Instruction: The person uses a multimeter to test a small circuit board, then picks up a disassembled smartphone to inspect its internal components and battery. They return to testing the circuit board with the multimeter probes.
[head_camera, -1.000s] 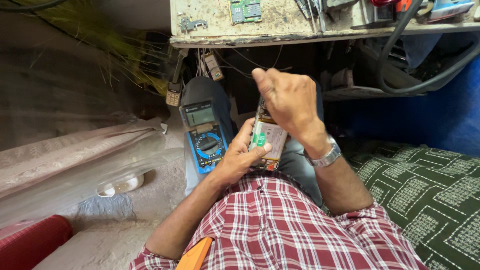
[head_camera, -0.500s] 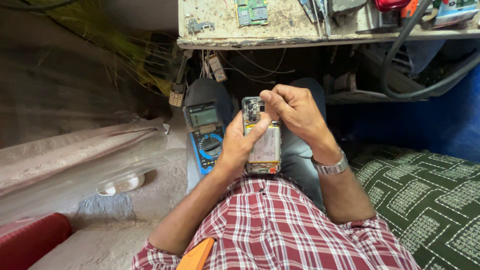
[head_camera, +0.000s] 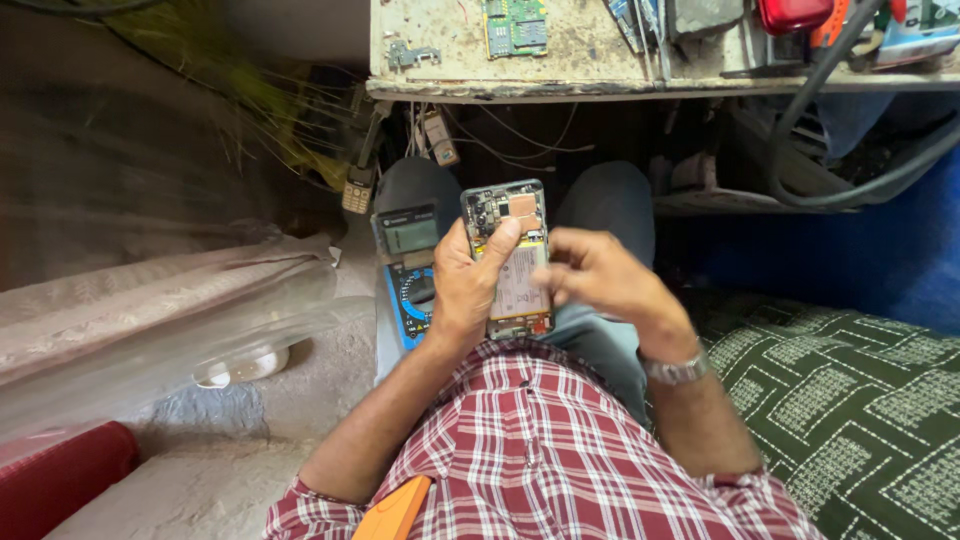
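My left hand (head_camera: 465, 290) holds an opened smartphone (head_camera: 512, 258) upright over my lap. Its back cover is off, showing the battery, circuit board and camera modules, and my thumb lies across the upper board. My right hand (head_camera: 600, 278) is just right of the phone at mid height, with curled fingertips close to its edge. It is blurred, so I cannot tell if the fingers pinch anything. A blue and grey multimeter (head_camera: 410, 275) rests on my left thigh, partly hidden behind my left hand.
A worn workbench edge (head_camera: 600, 88) runs across the top, carrying a green circuit board (head_camera: 515, 25), tools and a thick black hose (head_camera: 830, 150). Wires and small parts hang beneath it. A green patterned cushion (head_camera: 860, 400) lies to the right, clear plastic sheeting (head_camera: 200, 330) to the left.
My right hand dropped from the top of the phone to its right side. The thin tool it held a second ago is no longer visible. The phone now stands more upright.
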